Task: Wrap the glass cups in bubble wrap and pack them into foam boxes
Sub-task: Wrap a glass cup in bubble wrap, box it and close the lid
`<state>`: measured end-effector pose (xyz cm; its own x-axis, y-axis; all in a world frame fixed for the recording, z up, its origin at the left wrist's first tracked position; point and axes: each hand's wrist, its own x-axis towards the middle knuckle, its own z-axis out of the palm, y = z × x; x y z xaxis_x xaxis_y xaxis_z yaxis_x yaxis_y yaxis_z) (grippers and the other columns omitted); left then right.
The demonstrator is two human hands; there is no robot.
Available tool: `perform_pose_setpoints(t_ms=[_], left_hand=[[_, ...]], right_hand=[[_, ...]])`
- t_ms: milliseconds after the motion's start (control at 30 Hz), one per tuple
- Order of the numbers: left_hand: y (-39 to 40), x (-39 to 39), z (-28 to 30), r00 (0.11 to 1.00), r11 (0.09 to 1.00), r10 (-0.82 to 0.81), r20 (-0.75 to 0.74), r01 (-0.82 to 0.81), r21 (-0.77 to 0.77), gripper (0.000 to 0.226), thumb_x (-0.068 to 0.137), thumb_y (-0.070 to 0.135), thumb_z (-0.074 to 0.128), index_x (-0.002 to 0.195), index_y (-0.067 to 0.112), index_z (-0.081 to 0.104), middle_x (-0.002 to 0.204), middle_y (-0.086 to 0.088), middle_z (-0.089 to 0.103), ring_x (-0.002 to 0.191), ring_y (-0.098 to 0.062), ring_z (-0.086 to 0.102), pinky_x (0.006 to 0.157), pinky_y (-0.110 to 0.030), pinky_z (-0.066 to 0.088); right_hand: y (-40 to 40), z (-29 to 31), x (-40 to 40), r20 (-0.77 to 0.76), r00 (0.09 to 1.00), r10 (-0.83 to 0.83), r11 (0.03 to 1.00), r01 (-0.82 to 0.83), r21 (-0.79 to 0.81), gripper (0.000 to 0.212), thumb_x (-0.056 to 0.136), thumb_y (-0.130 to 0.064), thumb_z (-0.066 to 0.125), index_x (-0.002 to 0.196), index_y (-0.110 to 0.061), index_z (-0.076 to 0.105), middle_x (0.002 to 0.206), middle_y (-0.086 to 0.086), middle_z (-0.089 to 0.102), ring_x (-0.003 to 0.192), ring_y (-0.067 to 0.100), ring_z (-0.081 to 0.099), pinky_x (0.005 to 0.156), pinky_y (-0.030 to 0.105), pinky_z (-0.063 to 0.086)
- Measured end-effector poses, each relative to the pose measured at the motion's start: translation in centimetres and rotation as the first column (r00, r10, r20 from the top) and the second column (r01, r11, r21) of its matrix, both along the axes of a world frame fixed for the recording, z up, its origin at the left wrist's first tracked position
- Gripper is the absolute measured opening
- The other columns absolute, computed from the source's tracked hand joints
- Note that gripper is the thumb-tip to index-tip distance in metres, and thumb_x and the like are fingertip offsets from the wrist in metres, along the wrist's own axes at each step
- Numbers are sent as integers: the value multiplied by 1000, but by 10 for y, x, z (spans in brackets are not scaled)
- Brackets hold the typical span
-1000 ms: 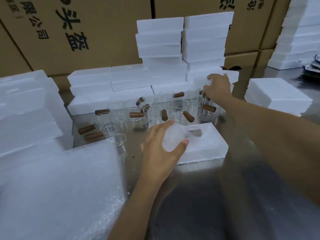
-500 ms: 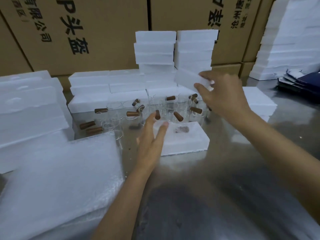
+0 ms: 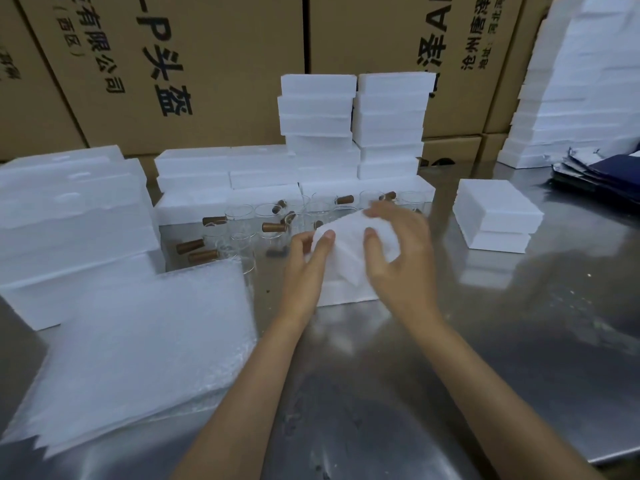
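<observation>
A white foam box (image 3: 346, 289) stands on the steel table in front of me. Over it a white foam lid (image 3: 349, 251) sits tilted, with my right hand (image 3: 398, 258) gripping it from the right, thumb on top. My left hand (image 3: 306, 261) touches the lid's left edge with nearly straight fingers. The box's inside is hidden by the lid. Several glass cups with brown wooden handles (image 3: 273, 226) stand just behind. A stack of bubble wrap sheets (image 3: 138, 341) lies at the near left.
Foam boxes are stacked at the back (image 3: 353, 133), at the left (image 3: 69, 216) and at the far right (image 3: 581, 91). Two closed foam boxes (image 3: 498, 216) sit to the right, dark blue bags (image 3: 602, 174) beyond them. Cardboard cartons line the wall.
My right hand has carried the foam lid from the back stack down onto the open box. My left hand has let go of the wrapped cup in the box and moved to the lid's edge.
</observation>
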<state>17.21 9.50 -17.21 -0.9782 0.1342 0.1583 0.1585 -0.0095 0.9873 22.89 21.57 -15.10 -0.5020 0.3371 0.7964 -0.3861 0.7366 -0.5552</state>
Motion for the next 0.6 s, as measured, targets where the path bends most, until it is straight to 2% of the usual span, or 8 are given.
perform_pose_setpoints(t_ms=[33,100,200,300,367,467,533,600], left_hand=[[0,-1,1,1000,1000,4,14,-4,0,24,94,52,57,104,30,57,100,16,63,92,1,60,73,-19,42],[0,-5,0,999,1000,3,38,-3,-1,28,96,53,53,105,26,57,99,15,60,93,-3,59,74,-26,41],[-2,-9,-1,999,1000,-5,48,5,-1,31,95,55,52,108,28,57,103,16,60,96,-2,59,75,-27,41],[-2,-14,-1,997,999,24,75,-26,34,34,97,56,48,114,28,54,109,11,62,102,-7,60,80,-29,44],[-3,-18,-1,991,991,100,93,-108,79,37,97,59,46,114,26,52,109,7,61,103,-13,60,85,-31,46],[-5,-22,-4,976,977,176,127,-189,97,53,88,74,42,113,28,52,110,3,64,107,-17,62,97,-44,50],[-6,-20,-6,986,988,103,132,-116,103,76,76,84,43,127,29,51,124,5,63,118,-16,59,106,-49,44],[-7,-20,-9,990,990,-22,138,2,141,90,70,81,54,145,33,42,141,8,54,130,-14,51,114,-47,36]], right_hand=[[11,1,-6,25,998,-52,993,54,-101,29,90,-20,56,117,-16,64,120,-15,59,119,6,49,107,30,39],[34,-1,-17,224,971,-77,923,155,-352,41,90,-35,58,129,-21,56,128,-12,56,125,14,48,108,43,40],[50,-17,-26,449,890,85,804,205,-558,60,82,-64,58,133,-32,48,126,-14,58,125,17,51,110,47,39],[47,-27,-34,464,884,61,817,223,-531,64,72,-79,57,119,-37,50,99,-20,63,102,4,60,103,44,47],[43,-28,-35,436,900,2,837,237,-493,58,68,-83,58,103,-38,48,91,-19,60,89,-2,59,98,42,48],[39,-31,-31,422,906,-25,855,238,-461,55,65,-82,61,90,-36,44,91,-17,55,92,2,56,98,43,46],[39,-32,-27,427,904,11,843,221,-490,54,64,-78,64,87,-34,42,94,-14,54,95,9,57,93,42,48],[41,-33,-25,447,893,50,820,219,-529,55,65,-74,65,86,-29,41,95,-8,54,92,15,58,80,36,50]])
